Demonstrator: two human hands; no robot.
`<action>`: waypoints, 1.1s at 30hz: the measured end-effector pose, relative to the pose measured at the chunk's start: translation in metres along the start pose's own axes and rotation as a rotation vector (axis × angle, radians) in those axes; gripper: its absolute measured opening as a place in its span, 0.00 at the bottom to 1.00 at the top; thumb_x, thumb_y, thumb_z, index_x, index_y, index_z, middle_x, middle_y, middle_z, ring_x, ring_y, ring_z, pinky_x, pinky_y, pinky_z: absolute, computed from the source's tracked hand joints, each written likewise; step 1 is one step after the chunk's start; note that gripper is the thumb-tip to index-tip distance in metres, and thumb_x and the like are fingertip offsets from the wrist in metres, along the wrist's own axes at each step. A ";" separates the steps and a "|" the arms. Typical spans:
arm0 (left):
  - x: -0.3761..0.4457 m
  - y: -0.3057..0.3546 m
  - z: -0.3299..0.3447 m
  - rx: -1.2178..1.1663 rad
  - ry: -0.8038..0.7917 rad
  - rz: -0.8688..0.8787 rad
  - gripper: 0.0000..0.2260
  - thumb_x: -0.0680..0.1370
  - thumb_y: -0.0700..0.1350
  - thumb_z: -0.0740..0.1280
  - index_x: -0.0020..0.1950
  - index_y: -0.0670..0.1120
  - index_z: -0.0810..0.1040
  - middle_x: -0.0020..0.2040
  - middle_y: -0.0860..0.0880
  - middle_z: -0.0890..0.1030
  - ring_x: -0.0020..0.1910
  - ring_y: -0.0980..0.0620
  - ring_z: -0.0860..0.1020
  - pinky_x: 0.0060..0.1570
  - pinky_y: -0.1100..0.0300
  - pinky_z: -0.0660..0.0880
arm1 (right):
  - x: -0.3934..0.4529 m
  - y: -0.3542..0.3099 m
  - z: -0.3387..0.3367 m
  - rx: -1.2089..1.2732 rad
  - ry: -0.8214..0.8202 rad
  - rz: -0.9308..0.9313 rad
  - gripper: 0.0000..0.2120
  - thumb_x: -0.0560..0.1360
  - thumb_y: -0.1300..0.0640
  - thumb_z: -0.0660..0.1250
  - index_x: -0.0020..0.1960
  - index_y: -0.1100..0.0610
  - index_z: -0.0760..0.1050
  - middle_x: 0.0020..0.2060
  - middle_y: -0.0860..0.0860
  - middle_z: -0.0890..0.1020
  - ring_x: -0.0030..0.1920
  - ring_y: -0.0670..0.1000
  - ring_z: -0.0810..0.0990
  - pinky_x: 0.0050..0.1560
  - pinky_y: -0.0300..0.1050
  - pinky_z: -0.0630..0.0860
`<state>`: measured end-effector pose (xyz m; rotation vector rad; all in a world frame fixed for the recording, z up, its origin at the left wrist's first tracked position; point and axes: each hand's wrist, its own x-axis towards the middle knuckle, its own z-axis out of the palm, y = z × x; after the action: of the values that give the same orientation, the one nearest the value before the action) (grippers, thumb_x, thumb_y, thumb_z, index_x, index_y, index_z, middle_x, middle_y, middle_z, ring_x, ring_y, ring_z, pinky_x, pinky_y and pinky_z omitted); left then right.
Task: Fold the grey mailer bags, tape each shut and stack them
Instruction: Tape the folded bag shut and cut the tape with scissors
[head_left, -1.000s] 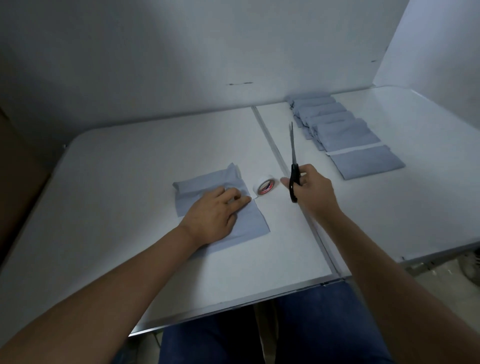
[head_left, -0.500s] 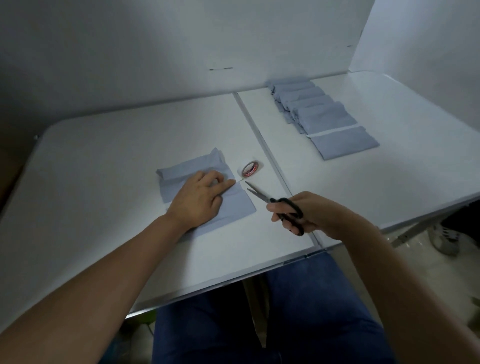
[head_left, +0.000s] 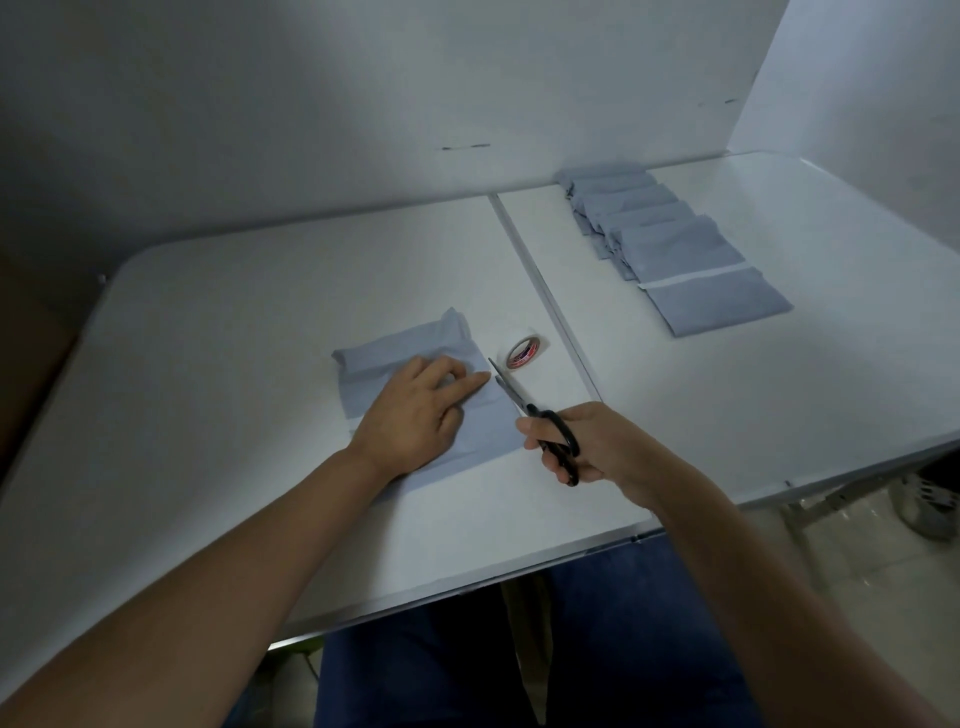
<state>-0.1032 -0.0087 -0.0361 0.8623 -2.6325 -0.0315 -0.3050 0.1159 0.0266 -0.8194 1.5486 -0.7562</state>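
While the left hand (head_left: 415, 410) lies flat, fingers straight, pressing the folded grey mailer bag (head_left: 423, 384) at bench (head_left: 208, 415) centre, the right hand (head_left: 597, 447) grips black scissors (head_left: 540, 421), blades open w/ tips at the bag's 3 o'clock edge. Tape roll (head_left: 524, 353) sits just beside the tips at 1 o'clock; overlapping row of grey bags (head_left: 675, 249) lies well apart, approx. 2 o'clock.

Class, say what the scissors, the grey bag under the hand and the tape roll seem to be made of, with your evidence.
Scissors: pale metal blades that catch the light, black glossy handles, probably plastic.
Grey bag: thin matte film, likely plastic; it creases softly and lifts at a corner.
Tape roll: pale tape on a printed core, perhaps cardboard; too small to tell.
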 end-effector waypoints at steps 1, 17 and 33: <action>0.000 0.000 0.000 0.000 -0.002 -0.002 0.21 0.76 0.44 0.56 0.67 0.48 0.77 0.56 0.49 0.77 0.44 0.48 0.70 0.49 0.57 0.66 | 0.001 0.000 0.001 0.010 0.008 -0.001 0.18 0.72 0.47 0.73 0.48 0.63 0.80 0.30 0.54 0.79 0.26 0.48 0.75 0.27 0.35 0.72; -0.001 -0.001 0.002 0.004 0.001 -0.013 0.21 0.77 0.45 0.56 0.68 0.48 0.77 0.56 0.49 0.77 0.44 0.48 0.70 0.48 0.54 0.71 | 0.018 0.009 0.002 -0.014 0.013 -0.035 0.15 0.71 0.52 0.75 0.49 0.64 0.82 0.27 0.51 0.78 0.26 0.47 0.74 0.31 0.38 0.73; -0.001 0.001 0.002 0.006 0.020 -0.009 0.21 0.77 0.44 0.56 0.67 0.48 0.77 0.55 0.48 0.77 0.44 0.48 0.70 0.49 0.55 0.70 | 0.015 0.013 0.001 -0.040 0.019 -0.075 0.16 0.72 0.53 0.75 0.49 0.66 0.81 0.27 0.52 0.76 0.29 0.49 0.72 0.34 0.40 0.72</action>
<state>-0.1032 -0.0073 -0.0379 0.8722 -2.6117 -0.0167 -0.3069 0.1101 0.0076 -0.9061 1.5615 -0.7921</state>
